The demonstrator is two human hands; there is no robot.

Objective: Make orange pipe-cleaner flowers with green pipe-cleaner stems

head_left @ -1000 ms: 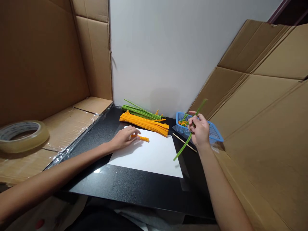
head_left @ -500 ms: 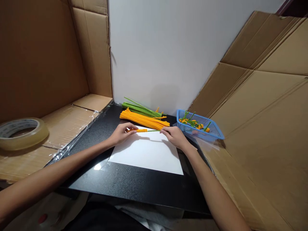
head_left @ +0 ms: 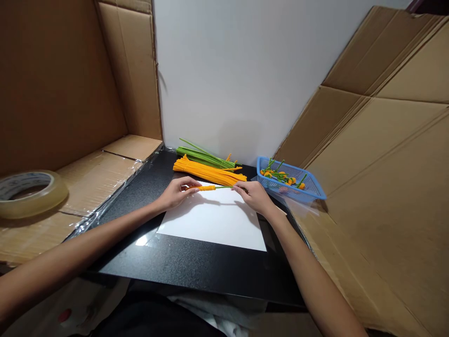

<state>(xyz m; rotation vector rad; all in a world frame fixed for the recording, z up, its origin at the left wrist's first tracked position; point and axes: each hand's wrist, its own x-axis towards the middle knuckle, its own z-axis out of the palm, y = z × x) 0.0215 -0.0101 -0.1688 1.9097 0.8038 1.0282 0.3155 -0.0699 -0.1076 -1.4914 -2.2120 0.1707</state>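
Between my hands, over a sheet of white paper, a green pipe cleaner runs level with an orange pipe cleaner coiled around its left part. My left hand pinches the orange coil at its left end, thumb against fingers. My right hand grips the green pipe cleaner at its right end, and the fingers hide its tip. Just behind lie a bundle of orange pipe cleaners and a bundle of green pipe cleaners.
A blue basket with several orange-and-green pieces stands at the right rear. On the left, a roll of clear tape rests on cardboard. Cardboard walls flank the black tabletop, and a white wall closes the back.
The view has shifted slightly. Both hands keep nearly the same places and grips, and the orange coil looks a little looser, its turns more spread apart.
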